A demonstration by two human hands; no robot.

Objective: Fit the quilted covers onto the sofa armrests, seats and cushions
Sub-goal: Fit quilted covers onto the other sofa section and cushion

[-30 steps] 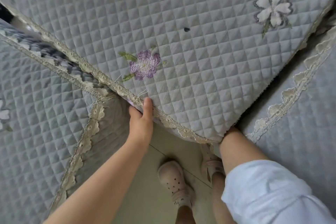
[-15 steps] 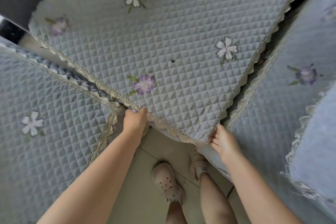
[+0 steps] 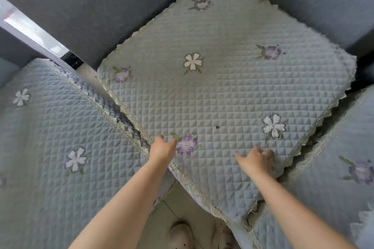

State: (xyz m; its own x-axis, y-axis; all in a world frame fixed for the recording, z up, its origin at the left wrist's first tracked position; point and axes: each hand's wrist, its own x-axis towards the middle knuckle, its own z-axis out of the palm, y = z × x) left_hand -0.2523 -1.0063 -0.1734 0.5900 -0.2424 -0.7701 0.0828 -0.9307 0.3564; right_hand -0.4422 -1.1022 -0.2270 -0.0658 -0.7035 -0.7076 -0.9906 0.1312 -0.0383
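A grey-blue quilted cover [image 3: 218, 91] with embroidered flowers and a lace edge lies on the middle sofa seat, one corner pointing towards me. My left hand [image 3: 163, 147] rests on the cover's left lace edge beside a purple flower, fingers and thumb lying on the fabric. My right hand [image 3: 256, 159] sits near the cover's right front edge, its fingers curled into the fabric, which puckers there. Similar covers lie on the left seat [image 3: 50, 137] and the right seat [image 3: 334, 184].
The bare dark grey sofa back [image 3: 91, 6] rises behind the seats. A pale shiny strip [image 3: 30, 32] shows in the gap at the left. Below, between the seats, I see tiled floor [image 3: 178, 208] and my shoe [image 3: 181, 234].
The view has pulled back and up, so the whole middle cover shows. Both hands left the underside of the front corner and now lie on top of the cover, further in.
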